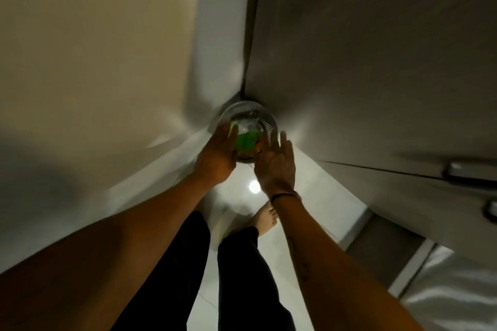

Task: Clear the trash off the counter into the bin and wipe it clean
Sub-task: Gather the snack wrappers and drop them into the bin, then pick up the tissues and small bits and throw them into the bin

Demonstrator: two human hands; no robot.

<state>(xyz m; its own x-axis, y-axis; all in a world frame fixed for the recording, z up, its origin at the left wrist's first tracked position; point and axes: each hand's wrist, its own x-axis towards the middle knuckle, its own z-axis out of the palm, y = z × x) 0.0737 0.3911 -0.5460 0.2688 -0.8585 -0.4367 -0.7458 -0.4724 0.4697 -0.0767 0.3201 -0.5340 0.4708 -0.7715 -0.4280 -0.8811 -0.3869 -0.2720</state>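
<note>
A small round bin (pixel 265 122) with a clear ribbed rim stands on the floor in the corner between wall and cabinet. Inside it lies green trash (pixel 246 141) with a yellow scrap at its left. My left hand (pixel 216 154) hovers over the bin's left side, fingers stretched out and nothing gripped. My right hand (pixel 277 164) hangs over the bin's right side, palm turned inward, fingers spread and empty. A thin band circles the right wrist. The picture is motion-blurred, and the counter is out of sight.
A beige wall (pixel 94 62) fills the left. Grey cabinet doors (pixel 376 62) with metal handles (pixel 468 169) rise on the right. Below are glossy white floor tiles (pixel 317 196), my legs in black trousers and a bare foot (pixel 266 219).
</note>
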